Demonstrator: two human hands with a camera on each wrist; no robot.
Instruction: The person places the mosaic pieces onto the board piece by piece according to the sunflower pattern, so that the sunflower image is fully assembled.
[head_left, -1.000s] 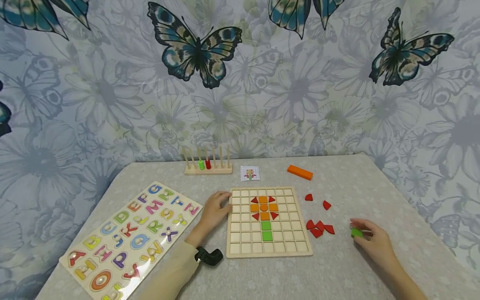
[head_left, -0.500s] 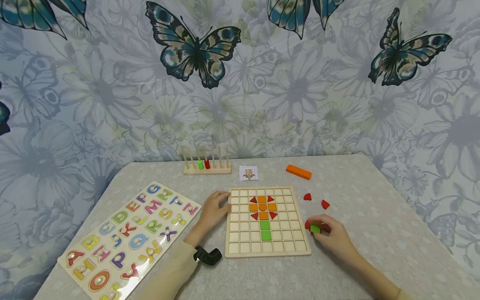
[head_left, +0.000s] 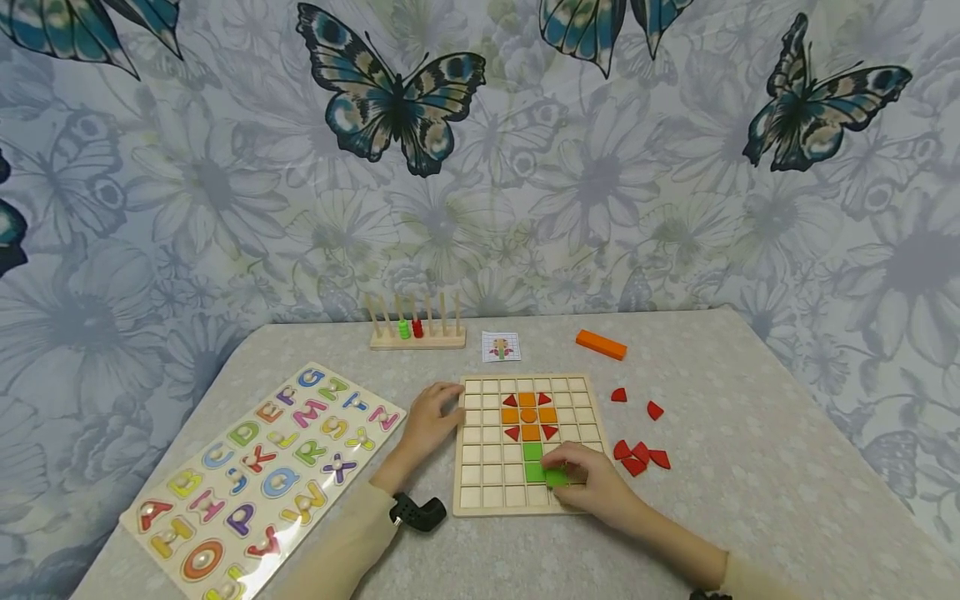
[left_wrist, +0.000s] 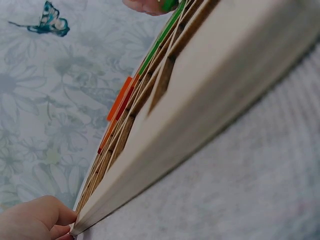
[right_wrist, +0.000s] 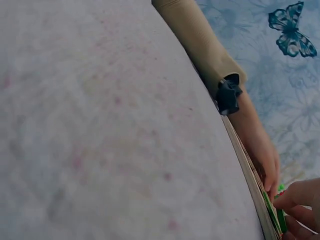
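A wooden grid board (head_left: 487, 486) lies on the table, with orange, red and green pieces set in its cells. My left hand (head_left: 432, 425) grips the board's left edge near the far corner, thumb and fingers against the rim, as the left wrist view also shows. Between the thumb and fingers of my right hand (head_left: 596, 482) is a green square tile (head_left: 556, 477). It is held low over the board, just right of the nearer of two green tiles (head_left: 533, 472) in the middle column. Whether it sits inside a cell is hidden by the fingers.
Several loose red pieces (head_left: 633, 466) lie right of the board. Behind it are a small pattern card (head_left: 500, 347), an orange bar (head_left: 601, 344) and a peg rack (head_left: 417, 341) with green and red rings. An alphabet puzzle board (head_left: 262, 492) lies at left.
My right hand has carried the green tile leftward from the table's right side, past the loose red pieces, onto the board. My left hand has stayed at the board's edge.
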